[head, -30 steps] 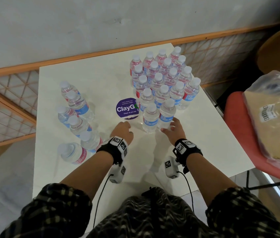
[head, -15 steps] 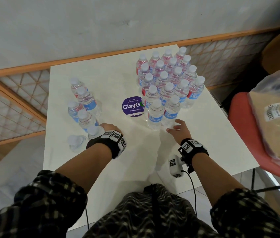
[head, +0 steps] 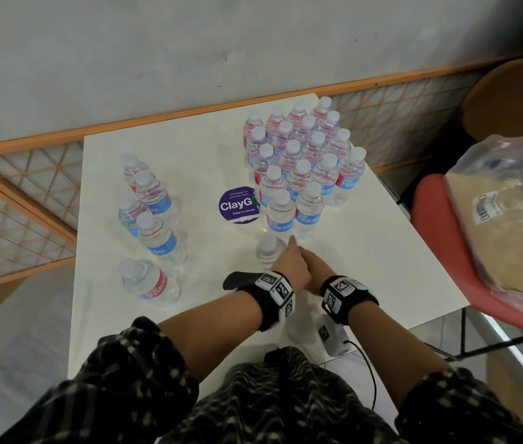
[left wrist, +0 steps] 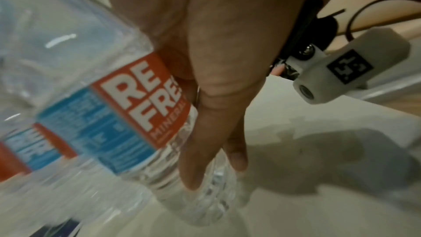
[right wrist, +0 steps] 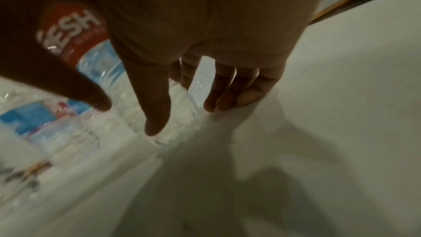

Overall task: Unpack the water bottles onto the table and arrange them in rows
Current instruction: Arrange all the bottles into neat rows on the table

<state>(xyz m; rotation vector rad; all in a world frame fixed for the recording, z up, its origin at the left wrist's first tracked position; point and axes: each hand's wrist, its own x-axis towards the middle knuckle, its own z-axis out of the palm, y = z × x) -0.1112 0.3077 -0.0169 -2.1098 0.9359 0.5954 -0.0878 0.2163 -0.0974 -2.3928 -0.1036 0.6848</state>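
Observation:
Several capped water bottles (head: 300,169) with red and blue labels stand in tight rows at the back right of the white table (head: 381,267). My left hand (head: 289,264) grips one more bottle (head: 268,251) upright just in front of the nearest row; in the left wrist view its fingers (left wrist: 205,132) lie down the side of that bottle (left wrist: 114,114). My right hand (head: 316,267) sits close beside the left, partly hidden by it. In the right wrist view the right hand (right wrist: 192,116) hangs with straight fingers, tips near the table and the bottle's base (right wrist: 177,120).
Several loose bottles (head: 154,200) stand at the table's left, and one (head: 148,282) leans near the front left. A purple round sticker (head: 239,205) marks the middle. A red chair (head: 429,219) holding a plastic bag (head: 509,219) stands to the right.
My left hand reached to the loose bottles on the left, took one and carried it right to the front of the rows. My right hand drew back towards it.

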